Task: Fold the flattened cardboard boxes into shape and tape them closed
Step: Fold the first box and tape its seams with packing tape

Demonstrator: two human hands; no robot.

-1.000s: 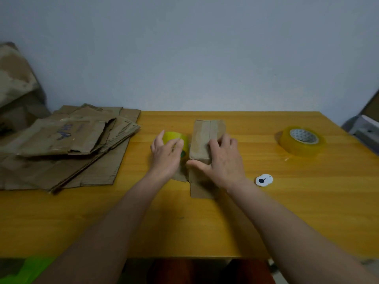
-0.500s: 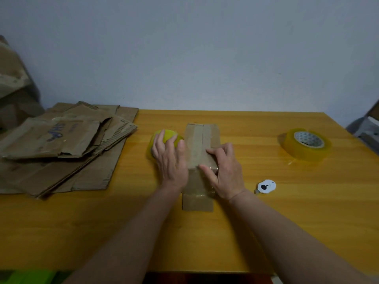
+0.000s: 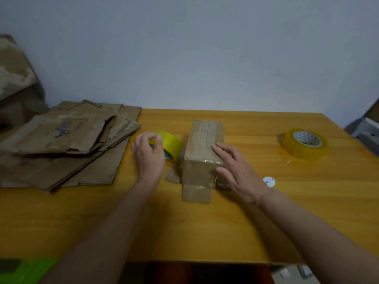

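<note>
A small brown cardboard box [image 3: 202, 140], folded into shape, lies on the wooden table [image 3: 205, 232]; clear tape shines over its near end and a flap sticks out toward me. My right hand [image 3: 240, 171] rests on the box's right top edge and side with its fingers fairly straight. My left hand [image 3: 148, 158] is curled over a yellow-green tape roll [image 3: 172, 143] just left of the box, with thumb and forefinger pinching at its rim. Flattened cardboard boxes [image 3: 61, 144] are stacked at the left.
A second, wider roll of clear yellowish tape [image 3: 305, 143] lies flat at the right of the table. A small white round object [image 3: 269, 181] sits next to my right wrist. More crumpled cardboard [image 3: 14, 74] leans at the far left, beyond the table.
My left hand has drawn back from lying flat on the tape roll and now pinches at its rim. My right hand has slid from the box's top toward its right side.
</note>
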